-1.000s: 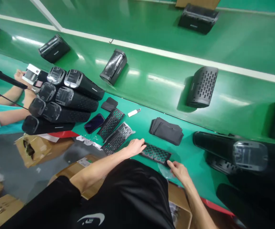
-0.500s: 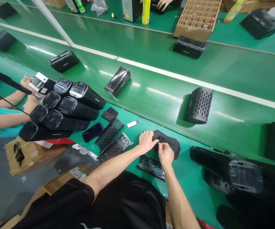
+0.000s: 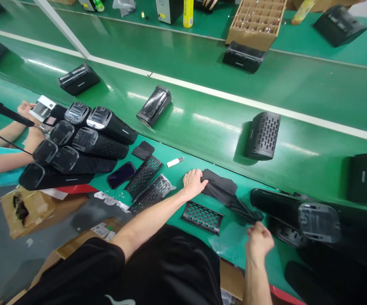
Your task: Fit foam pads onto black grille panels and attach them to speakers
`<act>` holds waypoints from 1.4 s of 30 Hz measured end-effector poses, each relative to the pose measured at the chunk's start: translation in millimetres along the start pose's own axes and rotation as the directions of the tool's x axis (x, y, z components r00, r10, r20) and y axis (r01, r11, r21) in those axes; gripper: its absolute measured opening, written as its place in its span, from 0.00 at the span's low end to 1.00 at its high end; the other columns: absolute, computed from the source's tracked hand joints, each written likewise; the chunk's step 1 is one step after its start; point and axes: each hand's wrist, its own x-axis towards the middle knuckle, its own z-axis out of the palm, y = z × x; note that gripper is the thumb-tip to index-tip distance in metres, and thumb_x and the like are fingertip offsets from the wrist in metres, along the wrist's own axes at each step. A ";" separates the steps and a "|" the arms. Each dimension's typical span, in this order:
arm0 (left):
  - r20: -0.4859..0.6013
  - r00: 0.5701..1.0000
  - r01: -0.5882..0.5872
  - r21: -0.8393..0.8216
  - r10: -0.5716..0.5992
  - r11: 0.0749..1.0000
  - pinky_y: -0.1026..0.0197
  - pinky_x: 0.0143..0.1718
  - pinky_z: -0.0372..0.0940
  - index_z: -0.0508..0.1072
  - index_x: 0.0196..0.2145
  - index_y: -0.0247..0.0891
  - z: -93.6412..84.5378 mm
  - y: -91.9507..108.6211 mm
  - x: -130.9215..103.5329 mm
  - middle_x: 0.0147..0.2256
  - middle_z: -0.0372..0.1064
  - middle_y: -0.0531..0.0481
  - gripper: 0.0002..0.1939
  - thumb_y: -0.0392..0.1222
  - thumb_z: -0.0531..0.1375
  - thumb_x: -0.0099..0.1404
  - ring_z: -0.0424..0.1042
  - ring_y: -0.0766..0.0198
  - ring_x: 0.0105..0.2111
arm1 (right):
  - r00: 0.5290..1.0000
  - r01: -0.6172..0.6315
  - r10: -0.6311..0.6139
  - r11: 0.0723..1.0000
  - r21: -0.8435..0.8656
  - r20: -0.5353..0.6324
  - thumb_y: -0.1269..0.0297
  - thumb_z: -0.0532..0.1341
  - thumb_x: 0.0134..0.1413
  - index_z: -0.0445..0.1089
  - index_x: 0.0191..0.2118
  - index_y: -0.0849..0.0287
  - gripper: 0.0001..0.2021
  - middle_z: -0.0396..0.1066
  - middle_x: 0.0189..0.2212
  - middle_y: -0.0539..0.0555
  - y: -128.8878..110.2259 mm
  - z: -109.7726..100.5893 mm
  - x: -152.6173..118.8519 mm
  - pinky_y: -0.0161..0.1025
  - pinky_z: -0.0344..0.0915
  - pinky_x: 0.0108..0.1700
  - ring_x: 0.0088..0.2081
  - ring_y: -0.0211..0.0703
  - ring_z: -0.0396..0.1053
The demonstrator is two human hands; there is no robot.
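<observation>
My left hand (image 3: 194, 184) is at the left end of a fanned stack of thin black cloth sheets (image 3: 220, 183), its thumb pressed on them and its fingers curled. One black sheet (image 3: 239, 205) is drawn out from the stack, stretched and creased toward the right. Its far end is at the fingertips of my right hand (image 3: 259, 239), which is closed in a pinch and slightly blurred. In front of the stack lies a black slotted grille (image 3: 202, 217) on the green table.
To the left are more grilles (image 3: 144, 176), one bagged (image 3: 153, 192), a phone (image 3: 121, 175), a white cutter (image 3: 175, 162) and stacked black speakers (image 3: 97, 144). A co-worker's hands (image 3: 27, 112) are beyond. Speakers (image 3: 264, 135) stand on the green belt. More speakers (image 3: 275, 203) crowd the right.
My right hand has moved right and toward me, pulling a black sheet out from the stack. My left hand has stayed at the stack's left end. The view has shifted slightly.
</observation>
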 end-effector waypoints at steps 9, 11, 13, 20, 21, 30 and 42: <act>0.041 0.998 0.056 0.013 -0.057 0.998 0.51 0.53 0.62 0.68 0.44 0.43 -3.0 3.5 7.7 0.46 0.73 0.45 0.16 0.52 0.66 0.66 0.72 0.51 0.50 | 0.970 0.005 0.071 0.950 0.311 -0.232 0.48 0.66 0.43 0.59 0.26 0.49 0.17 0.63 0.19 0.47 39.0 -79.4 -33.8 0.55 0.71 0.26 0.20 0.49 0.66; 0.035 0.998 0.057 0.014 -0.057 0.998 0.50 0.53 0.62 0.68 0.43 0.43 -3.7 3.0 9.7 0.46 0.73 0.45 0.14 0.51 0.65 0.66 0.72 0.51 0.50 | 0.973 0.017 0.071 0.927 0.374 -0.220 0.49 0.68 0.43 0.61 0.27 0.50 0.16 0.66 0.22 0.48 43.4 -79.2 -36.4 0.58 0.74 0.32 0.24 0.51 0.70; 0.031 0.998 0.051 0.015 -0.051 0.999 0.49 0.52 0.63 0.69 0.43 0.42 -5.1 2.7 11.7 0.45 0.73 0.45 0.11 0.50 0.63 0.68 0.73 0.51 0.49 | 0.974 0.019 0.080 0.904 0.428 -0.213 0.52 0.69 0.44 0.63 0.28 0.51 0.15 0.68 0.23 0.47 44.1 -73.4 -38.2 0.58 0.75 0.36 0.27 0.51 0.72; -0.054 0.998 -0.012 -0.010 0.011 1.000 0.54 0.51 0.64 0.68 0.49 0.43 -15.1 3.0 9.0 0.50 0.72 0.45 0.09 0.46 0.57 0.73 0.72 0.55 0.50 | 0.989 -0.121 0.147 0.766 0.631 0.011 0.55 0.70 0.48 0.68 0.34 0.53 0.12 0.74 0.27 0.47 -5.1 -33.5 -49.7 0.51 0.75 0.43 0.33 0.48 0.76; -0.075 0.997 -0.030 -0.011 0.029 0.999 0.56 0.51 0.64 0.68 0.50 0.44 -18.1 0.1 6.8 0.50 0.72 0.46 0.09 0.45 0.57 0.74 0.72 0.57 0.51 | 0.988 -0.154 0.137 0.759 0.633 0.076 0.55 0.70 0.49 0.69 0.33 0.53 0.12 0.74 0.27 0.48 -13.3 -28.3 -52.3 0.50 0.75 0.43 0.34 0.48 0.76; -0.270 0.955 0.173 0.169 -0.123 0.970 0.46 0.60 0.59 0.67 0.61 0.36 -79.9 -73.2 13.2 0.58 0.67 0.35 0.24 0.41 0.62 0.69 0.65 0.45 0.58 | 0.961 -0.277 0.195 0.709 0.648 0.197 0.60 0.73 0.46 0.73 0.32 0.56 0.11 0.74 0.27 0.46 2.4 -5.3 -61.9 0.37 0.73 0.37 0.30 0.40 0.73; 0.601 0.703 0.436 -0.787 0.380 0.437 0.51 0.53 0.66 0.71 0.60 0.39 -7.3 2.9 -70.8 0.53 0.74 0.37 0.47 0.48 0.80 0.45 0.75 0.55 0.49 | 0.806 -0.589 0.241 0.403 0.700 0.540 0.60 0.71 0.49 0.79 0.42 0.52 0.12 0.82 0.42 0.52 -57.0 6.5 -91.1 0.46 0.75 0.47 0.44 0.47 0.78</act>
